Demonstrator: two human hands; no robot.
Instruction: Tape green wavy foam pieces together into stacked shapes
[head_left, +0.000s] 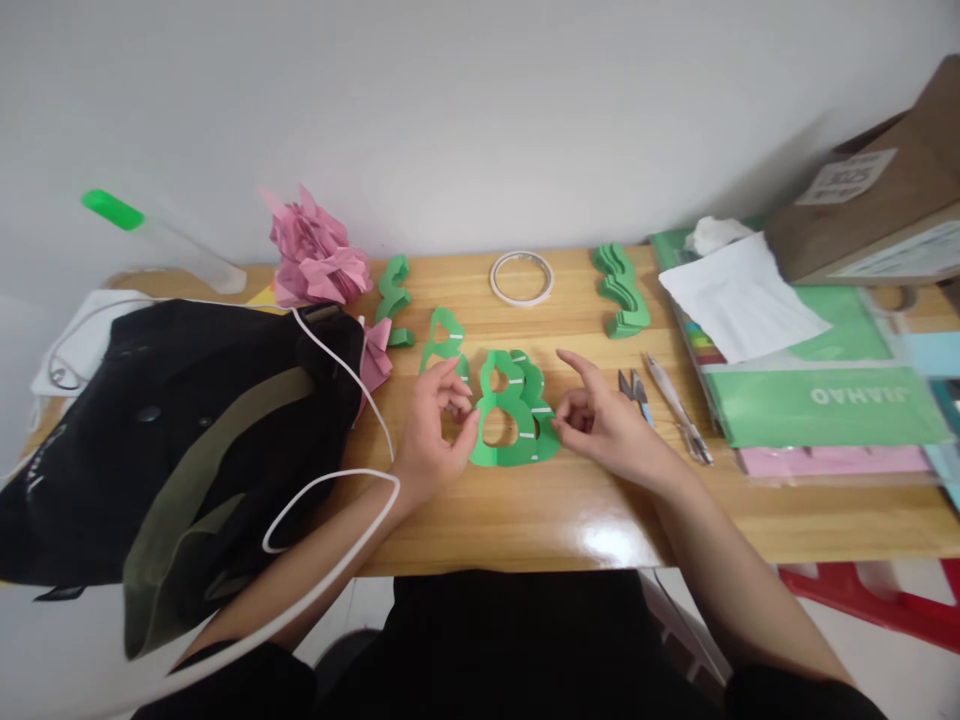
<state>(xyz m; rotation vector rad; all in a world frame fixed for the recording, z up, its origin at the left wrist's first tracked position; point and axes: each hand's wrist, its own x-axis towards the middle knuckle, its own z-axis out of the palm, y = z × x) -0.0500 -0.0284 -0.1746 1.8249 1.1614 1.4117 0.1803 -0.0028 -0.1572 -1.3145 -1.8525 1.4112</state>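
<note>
A green gourd-shaped paper cutout (513,420), folded into layers with white tape strips, stands on the wooden table (525,520) between my hands. My left hand (435,430) pinches its left edge with thumb and fingers. My right hand (607,420) touches its right edge with thumb and curled fingers, the index finger stretched out. Another green cutout piece (444,340) lies just behind my left hand.
A black bag (172,430) with a white cable fills the left side. Pink paper flowers (315,255), more green cutouts (622,285), a tape ring (522,277), small scissors (636,390), a pen (679,410), coloured paper packs (817,405) and a cardboard box (877,190) lie around.
</note>
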